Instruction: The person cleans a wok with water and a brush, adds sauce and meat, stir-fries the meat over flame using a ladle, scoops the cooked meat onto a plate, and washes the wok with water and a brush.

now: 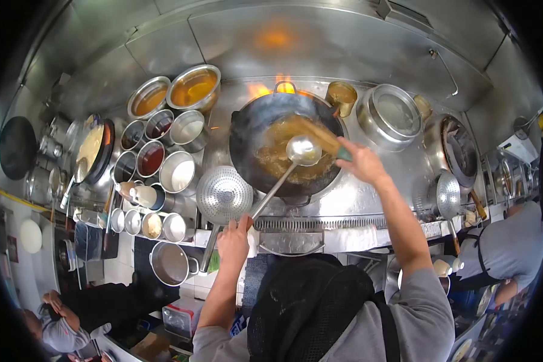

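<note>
My left hand (232,242) is closed around the long handle of a metal ladle (303,151), whose bowl hangs over the wok. My right hand (364,163) grips the green end of a wooden-coloured wok brush (318,136), blurred by motion and angled into the wok. The large black wok (247,133) sits over flames on the range, with brownish, bubbling liquid (271,163) inside and steam above. A wide perforated skimmer (224,194) lies left of the wok, its handle passing close to my left hand.
Bowls of amber liquid (194,87) and several seasoning pots (177,172) stand at the left. Flames (260,90) rise behind the wok. At the right are a lidded steel pot (392,114) and another skimmer (448,196). Other people (503,247) stand at both sides.
</note>
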`<state>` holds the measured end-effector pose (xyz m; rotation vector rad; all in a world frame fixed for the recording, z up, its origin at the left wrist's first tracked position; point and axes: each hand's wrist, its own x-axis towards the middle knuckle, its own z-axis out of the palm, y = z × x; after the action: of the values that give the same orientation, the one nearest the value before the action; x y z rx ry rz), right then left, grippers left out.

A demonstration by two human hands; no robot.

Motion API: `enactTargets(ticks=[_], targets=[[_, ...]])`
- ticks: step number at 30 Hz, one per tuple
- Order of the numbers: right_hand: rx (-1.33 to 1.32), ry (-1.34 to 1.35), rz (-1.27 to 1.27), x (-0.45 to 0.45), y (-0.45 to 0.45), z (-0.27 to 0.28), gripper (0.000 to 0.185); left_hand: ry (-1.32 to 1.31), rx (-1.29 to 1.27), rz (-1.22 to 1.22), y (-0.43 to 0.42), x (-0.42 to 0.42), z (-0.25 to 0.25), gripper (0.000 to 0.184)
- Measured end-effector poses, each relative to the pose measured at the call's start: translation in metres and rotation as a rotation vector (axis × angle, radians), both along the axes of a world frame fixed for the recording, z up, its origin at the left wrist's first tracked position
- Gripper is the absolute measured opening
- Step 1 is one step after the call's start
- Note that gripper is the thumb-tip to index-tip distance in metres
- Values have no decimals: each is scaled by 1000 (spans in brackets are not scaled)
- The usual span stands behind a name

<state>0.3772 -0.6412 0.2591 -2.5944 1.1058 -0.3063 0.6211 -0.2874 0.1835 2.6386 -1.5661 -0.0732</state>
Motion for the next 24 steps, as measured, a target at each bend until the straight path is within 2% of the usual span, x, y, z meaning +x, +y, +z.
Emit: enactTargets(ticks=[2,4,5,7,8,11,12,13,15,16,17,19,20,22,23,24], targets=[[28,40,52,21,-5,-21,67,18,1,-19,-1,-1,1,47],[4,414,271,40,-23,-50,66,58,-42,-31,1,-6,4,45],[12,419,277,43,-39,-59,66,64,-34,-26,3,-8,1,45],[-97,444,123,56,-69,-59,69,165,-17,0,5,-8,-2,43],[-107,193,-102,65,-62,-71,72,176,-17,40,5,-8,-6,43],[-67,121,-62,70,-38,-75,73,104,-33,77,-4,-10,5,41],[-72,286,115,67,-37,-69,72,101,-35,72,-5,-8,8,40],[-73,289,110,64,-49,-76,72,98,-33,63,-5,-8,10,39],[-125,473,114,67,-75,-83,72,126,-22,64,-7,-4,9,39],[-121,351,38,64,-75,-81,71,157,-7,76,-7,-2,6,40],[-127,351,45,66,-75,-80,71,157,-12,84,-6,2,-5,40],[-99,-78,-324,67,-60,-81,67,464,-361,-92,4,12,-40,40],[-156,-184,-319,68,-51,-87,66,466,-359,-94,6,16,-53,40],[-153,-165,-92,68,-30,-107,66,2001,-218,310,4,20,-70,40],[-37,44,104,69,-13,-105,69,1998,-212,295,-2,16,-64,40],[-31,180,335,70,5,-114,71,2024,-220,335,-10,6,-53,39]])
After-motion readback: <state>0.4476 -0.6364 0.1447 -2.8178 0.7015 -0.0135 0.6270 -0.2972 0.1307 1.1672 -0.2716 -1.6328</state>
